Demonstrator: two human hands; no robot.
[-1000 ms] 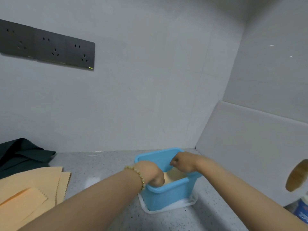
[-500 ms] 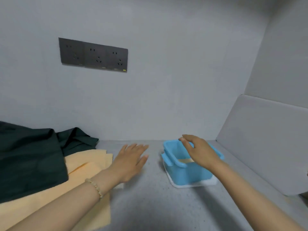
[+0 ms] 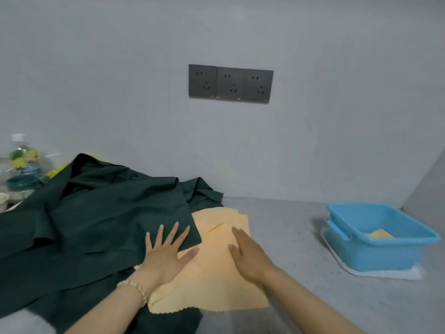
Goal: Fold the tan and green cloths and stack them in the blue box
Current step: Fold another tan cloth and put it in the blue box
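A pile of tan cloths point(image 3: 212, 285) lies flat on the grey counter at centre. Dark green cloths point(image 3: 96, 225) lie rumpled to its left and overlap its edge. My left hand point(image 3: 166, 251) is spread flat, fingers on the green cloth's corner and thumb over the tan cloth. My right hand point(image 3: 245, 251) lies over the tan cloth with straight fingers. The blue box point(image 3: 375, 254) stands to the right, apart from both hands. One folded tan cloth point(image 3: 379, 234) lies inside it.
The box sits on a white lid or tray point(image 3: 390, 273). A clear bottle and containers point(image 3: 21, 167) stand at the far left behind the green cloths. A triple wall socket point(image 3: 230, 84) is on the back wall. A side wall rises right of the box.
Both hands have left the blue box and moved left onto the cloth pile. The view has swung left, putting the box at the right.
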